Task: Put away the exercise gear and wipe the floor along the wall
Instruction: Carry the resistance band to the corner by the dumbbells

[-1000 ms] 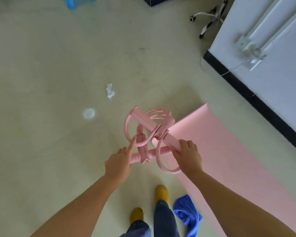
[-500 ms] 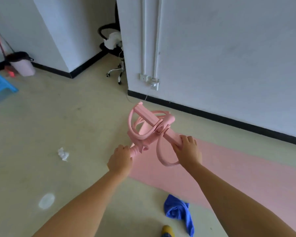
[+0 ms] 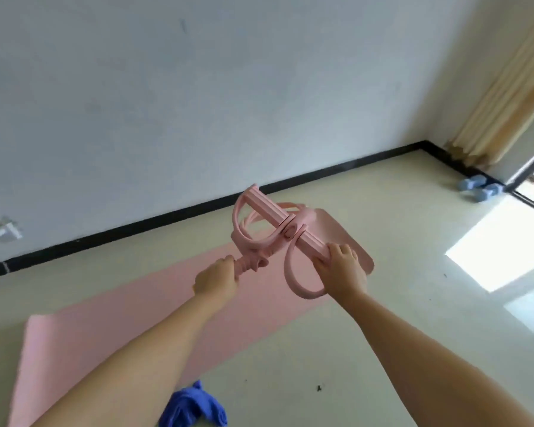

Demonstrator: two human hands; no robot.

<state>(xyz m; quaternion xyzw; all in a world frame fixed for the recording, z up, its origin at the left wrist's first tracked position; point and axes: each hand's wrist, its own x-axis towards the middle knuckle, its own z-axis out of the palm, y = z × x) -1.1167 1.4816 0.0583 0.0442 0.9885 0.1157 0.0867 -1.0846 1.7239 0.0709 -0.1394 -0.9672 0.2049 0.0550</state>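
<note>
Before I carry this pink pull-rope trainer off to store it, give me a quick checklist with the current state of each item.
1. Left hand grips the ribbed end of the pink pull-rope trainer: ok.
2. Right hand holds the foam bar: ok.
3. Loops gathered, none trailing on the floor: ok, though one loop hangs below the right hand.
4. Pink mat put away: not ok, it lies flat along the wall.
5. Blue cloth ready for wiping: ok, it lies on the floor beside the mat's near edge, but it is underfoot.
6. Storage spot: cannot tell; blue dumbbells sit in the far corner by the curtain.
</note>
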